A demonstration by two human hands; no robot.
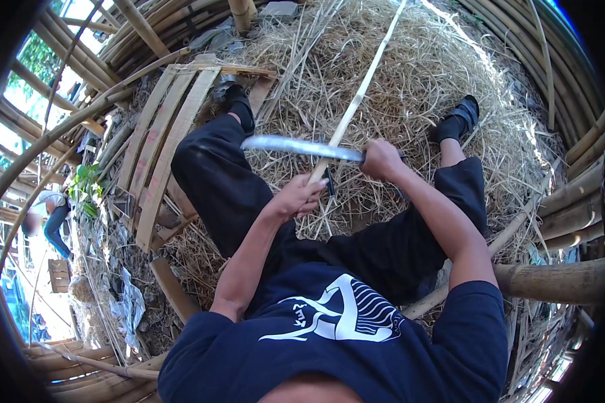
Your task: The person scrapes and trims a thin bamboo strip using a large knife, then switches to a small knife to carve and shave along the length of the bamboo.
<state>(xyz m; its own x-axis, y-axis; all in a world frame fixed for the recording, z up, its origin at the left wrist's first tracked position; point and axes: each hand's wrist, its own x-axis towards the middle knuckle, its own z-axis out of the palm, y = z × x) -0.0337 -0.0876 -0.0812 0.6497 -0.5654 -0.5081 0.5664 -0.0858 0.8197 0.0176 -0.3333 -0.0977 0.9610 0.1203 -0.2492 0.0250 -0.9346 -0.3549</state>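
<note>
My left hand (301, 197) is closed around the lower end of a long pale bamboo strip (357, 101), which runs up and away from me to the top of the view. In my right hand (382, 160) is the handle of a long knife (302, 146). Its blade points left, slightly blurred, and crosses the strip just above my left hand. A dark, thin object (330, 180) lies behind the strip, partly hidden; I cannot make out what it is.
Straw and shavings (410, 74) cover the ground between my outstretched legs. At the left lies a slatted wooden pallet (156, 141). Bamboo poles (558, 281) stand and lie around both sides. Another person (55, 221) bends over at the far left.
</note>
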